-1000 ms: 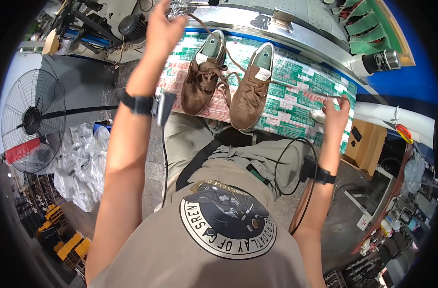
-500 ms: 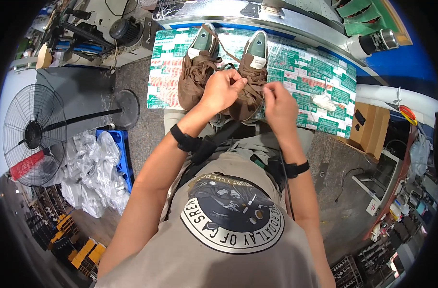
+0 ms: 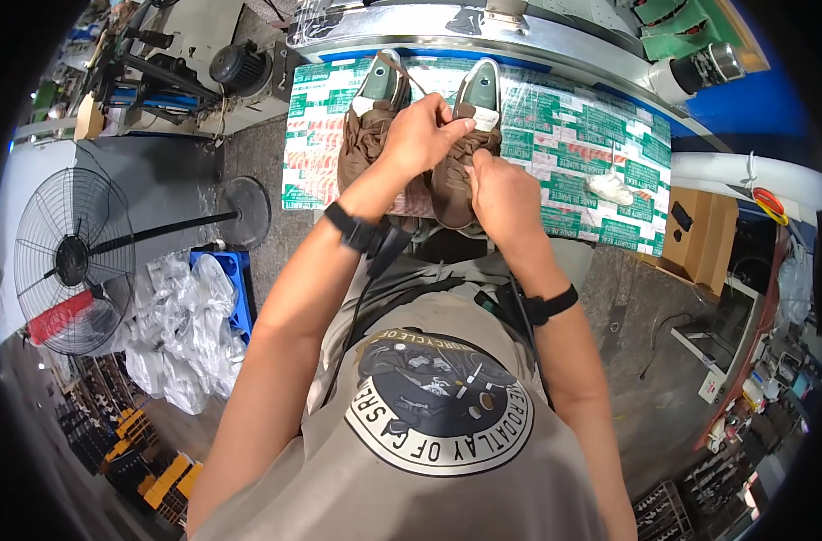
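Workshop floor, grey and worn, carries a black pedestal fan (image 3: 72, 261) at far left, with clear plastic bags (image 3: 181, 334) heaped at a blue crate (image 3: 239, 293) beside it. Above these sits a dark motor (image 3: 239, 65).

Next comes a bench board (image 3: 564, 194) wrapped in green, white and red printed tape, its rows of capital lettering partly upside down. On its left half stand two brown lace-up shoes side by side, soles down, long axes nearly parallel, toes toward the person and slightly left, heels away. The left shoe (image 3: 358, 149) shows a green insole and a pale tongue, as does the right shoe (image 3: 449, 194).

The left hand (image 3: 422, 135) is over the gap between them, thumb and forefinger close together at the right shoe's tongue. The right hand (image 3: 506, 194) has its fingers curled at that shoe's lacing; whether either grips a lace cannot be told. Below, the person's shirt (image 3: 411, 505) bears a round badge (image 3: 442, 410), lettered around its rim.

Farther right lie a crumpled white scrap (image 3: 611, 189) and an open cardboard box (image 3: 710, 239).
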{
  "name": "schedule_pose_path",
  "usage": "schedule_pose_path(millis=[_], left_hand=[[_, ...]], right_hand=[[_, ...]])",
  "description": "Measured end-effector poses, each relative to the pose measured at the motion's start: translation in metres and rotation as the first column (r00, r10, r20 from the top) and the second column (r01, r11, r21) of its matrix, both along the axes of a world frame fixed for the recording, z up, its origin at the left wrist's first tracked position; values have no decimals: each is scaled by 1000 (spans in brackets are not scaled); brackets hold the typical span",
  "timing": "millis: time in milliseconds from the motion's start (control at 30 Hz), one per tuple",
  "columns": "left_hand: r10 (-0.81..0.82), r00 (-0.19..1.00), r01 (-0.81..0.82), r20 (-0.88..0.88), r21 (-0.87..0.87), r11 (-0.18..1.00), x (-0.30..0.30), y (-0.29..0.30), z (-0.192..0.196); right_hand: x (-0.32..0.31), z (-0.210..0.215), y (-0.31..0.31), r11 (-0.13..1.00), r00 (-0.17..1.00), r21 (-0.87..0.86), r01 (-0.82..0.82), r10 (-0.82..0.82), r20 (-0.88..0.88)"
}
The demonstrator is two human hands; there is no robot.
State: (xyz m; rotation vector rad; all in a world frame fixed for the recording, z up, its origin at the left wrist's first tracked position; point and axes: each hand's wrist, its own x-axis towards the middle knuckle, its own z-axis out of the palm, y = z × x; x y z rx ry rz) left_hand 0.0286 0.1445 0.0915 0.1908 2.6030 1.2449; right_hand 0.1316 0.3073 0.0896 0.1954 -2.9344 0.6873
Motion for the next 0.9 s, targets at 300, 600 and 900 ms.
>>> schedule_pose_path(millis=[300, 600, 900], left_hand=[[2, 996, -2, 91, -6, 1000, -7, -9, -9], [-129, 980, 108, -151, -143, 984, 65, -13, -4], [-450, 873, 426, -188, -152, 892, 37, -20, 47]], right_hand=[[59, 79, -30, 346, 421, -913, -217, 877, 233], [69, 47, -5, 751, 635, -525, -401, 641, 432], [-15, 9, 46, 768, 970, -592, 244, -194, 148]])
